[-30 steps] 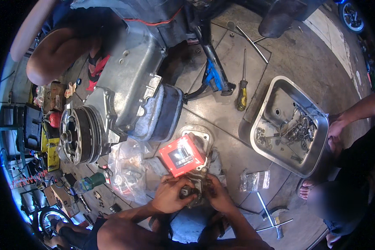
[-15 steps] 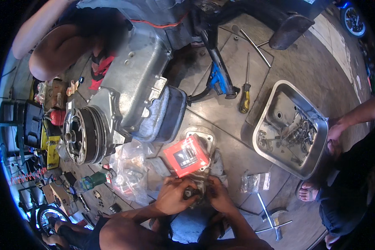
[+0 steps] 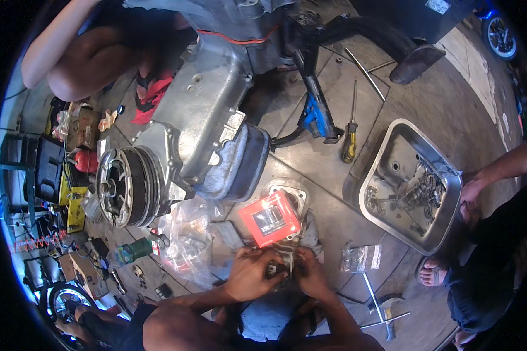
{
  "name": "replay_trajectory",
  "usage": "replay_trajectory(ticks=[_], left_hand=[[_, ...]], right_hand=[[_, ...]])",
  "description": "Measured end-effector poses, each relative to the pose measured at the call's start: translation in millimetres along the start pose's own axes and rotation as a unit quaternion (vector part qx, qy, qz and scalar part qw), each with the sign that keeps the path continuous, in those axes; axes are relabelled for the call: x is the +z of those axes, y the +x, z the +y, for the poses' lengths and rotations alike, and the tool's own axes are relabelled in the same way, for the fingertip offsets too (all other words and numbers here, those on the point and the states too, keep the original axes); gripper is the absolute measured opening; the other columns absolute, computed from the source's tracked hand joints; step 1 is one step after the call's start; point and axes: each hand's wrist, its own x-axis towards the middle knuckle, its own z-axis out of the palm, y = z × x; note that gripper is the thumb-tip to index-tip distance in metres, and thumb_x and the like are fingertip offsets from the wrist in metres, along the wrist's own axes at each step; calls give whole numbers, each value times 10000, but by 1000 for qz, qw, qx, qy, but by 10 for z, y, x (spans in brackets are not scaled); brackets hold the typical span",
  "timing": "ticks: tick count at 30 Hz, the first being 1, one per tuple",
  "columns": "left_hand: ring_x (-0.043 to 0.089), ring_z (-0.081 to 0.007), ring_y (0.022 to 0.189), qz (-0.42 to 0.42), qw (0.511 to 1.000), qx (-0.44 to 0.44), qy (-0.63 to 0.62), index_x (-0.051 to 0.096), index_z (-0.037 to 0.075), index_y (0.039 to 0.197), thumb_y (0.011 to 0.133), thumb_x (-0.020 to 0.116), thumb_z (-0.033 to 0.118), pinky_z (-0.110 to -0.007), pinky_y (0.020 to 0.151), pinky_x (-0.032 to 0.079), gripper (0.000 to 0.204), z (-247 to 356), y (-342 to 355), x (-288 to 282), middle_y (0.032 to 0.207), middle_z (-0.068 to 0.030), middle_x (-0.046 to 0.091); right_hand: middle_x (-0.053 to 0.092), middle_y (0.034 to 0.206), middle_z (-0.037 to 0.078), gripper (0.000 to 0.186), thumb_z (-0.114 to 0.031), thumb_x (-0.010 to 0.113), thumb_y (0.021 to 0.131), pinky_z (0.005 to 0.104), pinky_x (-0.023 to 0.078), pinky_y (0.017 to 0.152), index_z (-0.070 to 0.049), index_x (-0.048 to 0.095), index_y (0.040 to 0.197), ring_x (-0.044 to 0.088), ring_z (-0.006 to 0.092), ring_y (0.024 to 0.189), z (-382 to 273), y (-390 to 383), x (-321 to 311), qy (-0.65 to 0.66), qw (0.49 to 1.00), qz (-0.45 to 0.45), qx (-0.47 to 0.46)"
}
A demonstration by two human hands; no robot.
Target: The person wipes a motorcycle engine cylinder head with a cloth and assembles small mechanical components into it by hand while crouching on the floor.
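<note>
My left hand [image 3: 255, 274] is closed around a small metal engine part [image 3: 280, 269] low in the middle of the head view, with fingers over its dark round fitting. My right hand [image 3: 310, 272] grips the same part from the right. Just above my hands a red printed box [image 3: 269, 218] lies tilted on a metal piece with a square flange [image 3: 295, 194]. A crumpled clear plastic bag [image 3: 181, 245] and grey cloth [image 3: 225, 237] are to the left. A small clear packet [image 3: 360, 257] lies right of my hands, above a T-handled tool [image 3: 377, 301].
A large engine casing [image 3: 205, 105] with a hub [image 3: 123, 187] fills the upper left. A screwdriver [image 3: 350, 143] and black stand [image 3: 316, 111] lie right of it. A co-worker's hand [image 3: 473, 190] is at a steel basin of parts [image 3: 410, 187]. Another person [image 3: 85, 70] crouches upper left. Clutter lines the left.
The view has shifted slightly, so the surroundings sit a little further right in the picture. My hands stay on the metal part with only slight finger movement.
</note>
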Motion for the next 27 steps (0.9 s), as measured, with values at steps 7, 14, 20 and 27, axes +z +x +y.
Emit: replay_trajectory(ticks=[7,14,20,27], left_hand=[[642,-254,955,21,999,26,22,638,169,1011,798,764,379,-385,918,361,324,3,-35,-21,967,-53,689],[645,-257,860,70,996,41,24,635,175,995,811,730,404,-384,881,377,309,-42,-54,103,816,-53,673],[649,-264,840,22,998,17,48,634,177,980,820,701,442,-390,876,385,317,-58,-125,22,747,-80,661],[633,-299,913,33,997,-7,65,667,193,974,833,697,434,-439,902,410,281,-120,-121,180,871,-121,682]], right_hand=[[630,1133,241,422,-36,574,892,444,477,903,-53,426,1287,616,388,1086,72,-8,8,-46,998,13,-37],[620,1108,235,448,-10,577,850,433,466,895,-41,422,1270,610,373,1079,235,10,44,-28,997,21,-63],[607,1125,250,508,-63,668,794,444,461,912,-49,442,1249,605,397,1084,245,-2,72,-2,994,12,-113],[592,1231,245,510,-107,637,818,448,450,982,-44,471,1297,569,409,1167,118,26,11,-138,988,52,-49]])
